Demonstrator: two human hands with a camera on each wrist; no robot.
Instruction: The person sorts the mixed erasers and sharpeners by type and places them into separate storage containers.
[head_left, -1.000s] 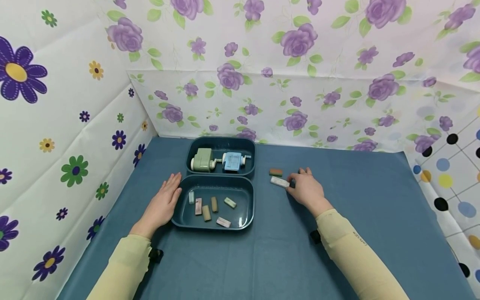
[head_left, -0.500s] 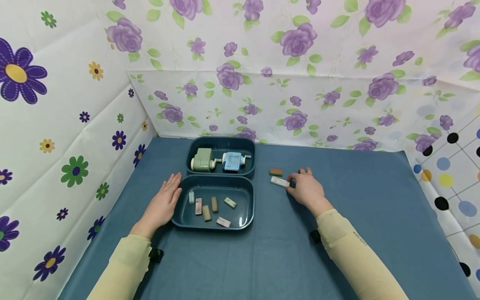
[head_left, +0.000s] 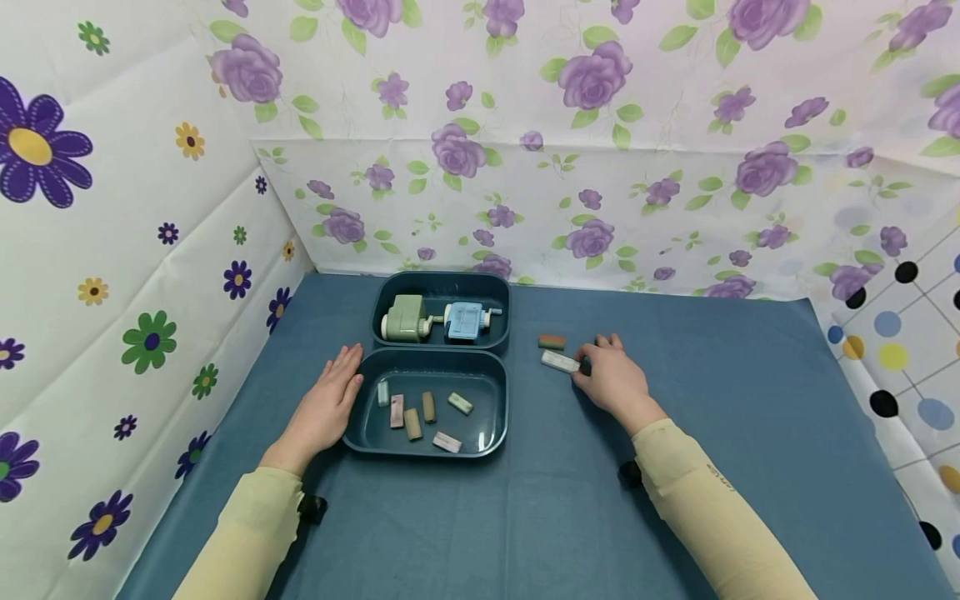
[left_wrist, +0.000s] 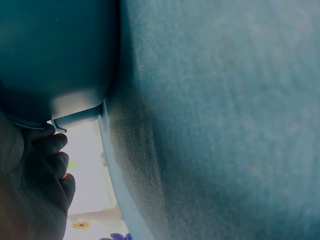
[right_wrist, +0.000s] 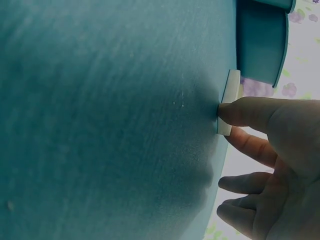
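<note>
My right hand (head_left: 613,379) pinches the right end of a white, bar-shaped eraser (head_left: 558,362) between thumb and forefinger; the other fingers spread away from it. In the right wrist view the eraser (right_wrist: 230,92) sits low at the blue cloth. Just behind it lies a small brown-and-green eraser (head_left: 552,342). My left hand (head_left: 318,408) rests with straight fingers against the left rim of the near dark teal tray (head_left: 491,450). Several small erasers in pink, tan, green and pale blue lie in that tray. From the left wrist, the tray wall (left_wrist: 55,55) hides them.
A second teal tray (head_left: 442,282) adjoins the near one at the back. It holds a green crank pencil sharpener (head_left: 407,319) and a blue one (head_left: 464,322). Flowered sheets (head_left: 525,200) rise behind and at the left, a dotted one (head_left: 922,367) at the right.
</note>
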